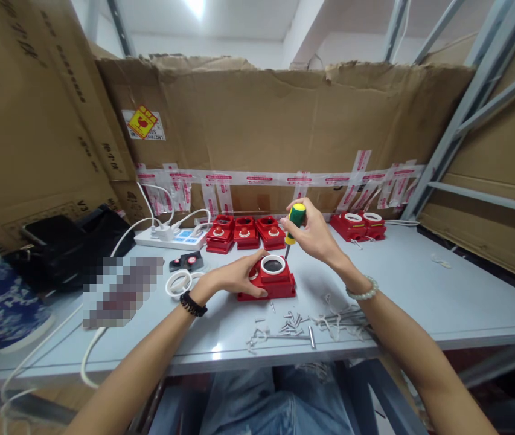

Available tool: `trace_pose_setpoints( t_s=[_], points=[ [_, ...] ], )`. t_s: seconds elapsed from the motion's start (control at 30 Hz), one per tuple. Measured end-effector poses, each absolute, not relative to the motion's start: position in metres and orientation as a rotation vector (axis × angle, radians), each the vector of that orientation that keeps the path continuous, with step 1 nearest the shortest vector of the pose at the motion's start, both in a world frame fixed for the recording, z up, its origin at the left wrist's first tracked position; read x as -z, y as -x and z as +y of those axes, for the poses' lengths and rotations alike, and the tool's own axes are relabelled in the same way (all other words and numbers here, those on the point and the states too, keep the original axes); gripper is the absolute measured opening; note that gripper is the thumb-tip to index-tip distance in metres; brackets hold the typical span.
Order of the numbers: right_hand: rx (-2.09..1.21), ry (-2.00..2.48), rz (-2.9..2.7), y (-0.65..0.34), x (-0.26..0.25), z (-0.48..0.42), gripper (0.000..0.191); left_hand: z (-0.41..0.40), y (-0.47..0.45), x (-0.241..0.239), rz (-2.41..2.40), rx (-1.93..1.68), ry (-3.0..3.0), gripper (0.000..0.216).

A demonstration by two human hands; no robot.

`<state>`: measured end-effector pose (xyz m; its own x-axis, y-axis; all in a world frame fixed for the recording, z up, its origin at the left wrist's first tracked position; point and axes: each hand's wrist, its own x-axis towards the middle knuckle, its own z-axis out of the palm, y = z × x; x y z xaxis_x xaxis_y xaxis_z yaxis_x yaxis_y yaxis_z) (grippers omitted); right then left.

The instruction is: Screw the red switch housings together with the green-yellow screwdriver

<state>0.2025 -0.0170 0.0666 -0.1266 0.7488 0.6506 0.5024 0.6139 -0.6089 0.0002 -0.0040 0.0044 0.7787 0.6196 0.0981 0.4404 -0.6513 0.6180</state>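
A red housing (279,289) with a white ring (273,264) around a dark round window lies in front of me on the table. My left hand (238,275) grips its left part, thumb and fingers on either side. A screwdriver (296,219) with a green and yellow handle is held upright in my right hand (314,232). Its tip points down at the far right corner of the housing, where a screw, if there is one, cannot be made out. Several loose screws (291,323) are scattered nearer to me, beside a T-shaped metal rod (312,337).
Three red housings (245,232) stand behind, and two with white rings (357,226) are at the back right. A white power strip (171,237), black parts (186,261) and loose white rings (178,283) lie left. Cardboard (257,121) walls the back; a blue-white container (6,302) stands far left.
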Motion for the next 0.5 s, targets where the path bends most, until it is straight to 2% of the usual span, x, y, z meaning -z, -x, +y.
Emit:
trace_pose_setpoints(
  t_s=[0.13, 0.27, 0.37, 0.5],
  points=[
    [-0.351, 0.977, -1.728, -0.203, -0.071, -0.02, 0.022, -0.003, 0.001, -0.004, 0.812, -0.396, -2.394, 0.078],
    [-0.18, 1.021, -1.692, -0.204, -0.075, -0.024, 0.014, -0.003, 0.0, -0.004, 0.792, -0.398, -2.388, 0.076],
    [-0.178, 1.25, -1.964, -0.21, -0.073, -0.02, 0.016, -0.003, -0.001, -0.005, 0.801, -0.402, -2.384, 0.074],
    [-0.437, 1.573, -2.348, -0.219, -0.062, -0.007, 0.021, -0.004, -0.001, -0.005, 0.814, -0.409, -2.392, 0.071]
  ],
)
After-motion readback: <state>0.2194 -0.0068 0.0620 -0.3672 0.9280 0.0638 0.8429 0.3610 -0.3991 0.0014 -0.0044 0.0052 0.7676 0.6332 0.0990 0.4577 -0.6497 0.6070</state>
